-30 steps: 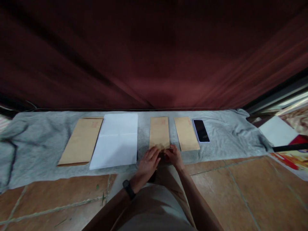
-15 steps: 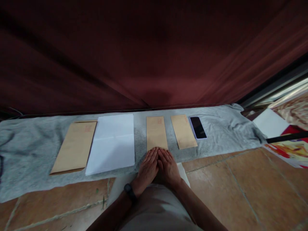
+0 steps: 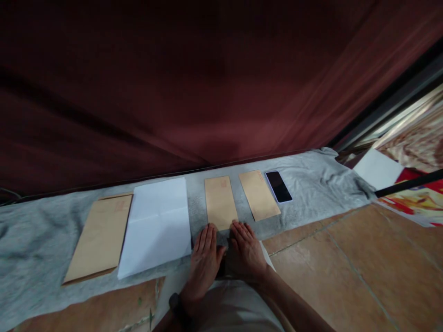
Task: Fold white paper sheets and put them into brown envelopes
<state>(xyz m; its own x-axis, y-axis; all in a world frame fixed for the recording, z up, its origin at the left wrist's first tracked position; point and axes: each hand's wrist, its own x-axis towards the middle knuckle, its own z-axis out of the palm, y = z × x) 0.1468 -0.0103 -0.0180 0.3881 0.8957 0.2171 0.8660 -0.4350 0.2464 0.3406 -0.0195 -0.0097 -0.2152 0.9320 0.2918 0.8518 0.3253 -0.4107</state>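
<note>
My left hand (image 3: 203, 263) and right hand (image 3: 248, 251) have parted toward the near corners of the brown paper envelope (image 3: 220, 203), just beyond my fingertips, probably smoothing its edge; my fingers lie flat, gripping nothing.

Both hands are held palm down, side by side – not touching, with a gap left between the thumbs. On the left hand (image 3: 203, 262), fingers (image 3: 206, 237) are pointed forward, laid close together; left thumb (image 3: 220, 252) is splayed inward. Right hand (image 3: 248, 251) is turned slightly inward, its fingers lightly bent, and its fingertips are placed a bit farther forward than the left's. Right forearm (image 3: 296, 299) is slanted in from the lower right – left forearm (image 3: 168, 323) is mostly cut off by the bottom edge.
</note>
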